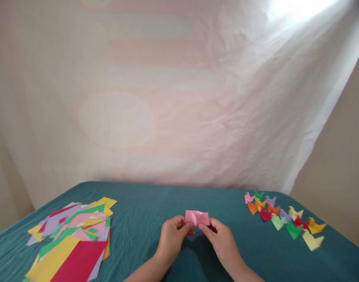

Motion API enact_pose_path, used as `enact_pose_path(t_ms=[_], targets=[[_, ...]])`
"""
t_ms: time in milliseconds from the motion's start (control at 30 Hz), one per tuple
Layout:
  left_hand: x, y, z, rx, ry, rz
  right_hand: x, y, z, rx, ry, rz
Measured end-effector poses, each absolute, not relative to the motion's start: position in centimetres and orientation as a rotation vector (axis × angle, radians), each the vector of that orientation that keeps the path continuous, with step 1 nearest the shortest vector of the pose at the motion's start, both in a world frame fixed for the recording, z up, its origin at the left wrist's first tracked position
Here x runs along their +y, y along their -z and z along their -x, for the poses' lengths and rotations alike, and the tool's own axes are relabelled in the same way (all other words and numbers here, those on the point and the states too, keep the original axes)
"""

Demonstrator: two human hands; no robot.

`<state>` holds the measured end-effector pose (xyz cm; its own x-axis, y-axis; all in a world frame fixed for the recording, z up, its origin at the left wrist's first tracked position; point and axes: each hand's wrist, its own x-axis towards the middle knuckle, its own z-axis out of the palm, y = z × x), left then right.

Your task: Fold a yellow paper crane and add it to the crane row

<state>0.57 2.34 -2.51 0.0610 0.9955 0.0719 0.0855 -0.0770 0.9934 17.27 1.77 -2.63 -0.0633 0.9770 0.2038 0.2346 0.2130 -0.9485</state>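
Note:
A small piece of pink folded paper [197, 216] is held up just over the table, a crease running down its middle. My left hand [174, 235] pinches its lower left part between thumb and fingers. At the lower right, my right hand [222, 241] grips it the same way, thumb toward me. The two thumbs are close together but apart. Parts of the paper's lower edge are hidden behind the thumbs.
On the left of the teal tablecloth [138, 207] lies a loose pile of coloured paper sheets [70, 243]. Several small folded paper birds [294, 230] in mixed colours are grouped at the right. A pale cloth [179, 98] hangs behind the table.

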Motion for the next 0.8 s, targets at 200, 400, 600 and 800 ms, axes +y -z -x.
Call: enact_pose_path(t_ms=[200,400,600,800], targets=[[2.30,2.61,-0.64,1.132,-1.172,-1.415,1.64,2.56,-17.15,-1.535,-0.896,1.225],[1.98,2.12,-0.91,1.130,-1.154,-1.420,1.48,2.49,-17.11,-1.586,-0.816,1.252],[1.77,2.03,-0.66,1.221,-1.147,-1.525,1.42,3.14,-16.90,-1.744,-0.565,1.201],[2.24,2.61,-0.83,1.055,-1.146,-1.251,1.04,3.03,-16.61,-1.760,-0.597,1.106]])
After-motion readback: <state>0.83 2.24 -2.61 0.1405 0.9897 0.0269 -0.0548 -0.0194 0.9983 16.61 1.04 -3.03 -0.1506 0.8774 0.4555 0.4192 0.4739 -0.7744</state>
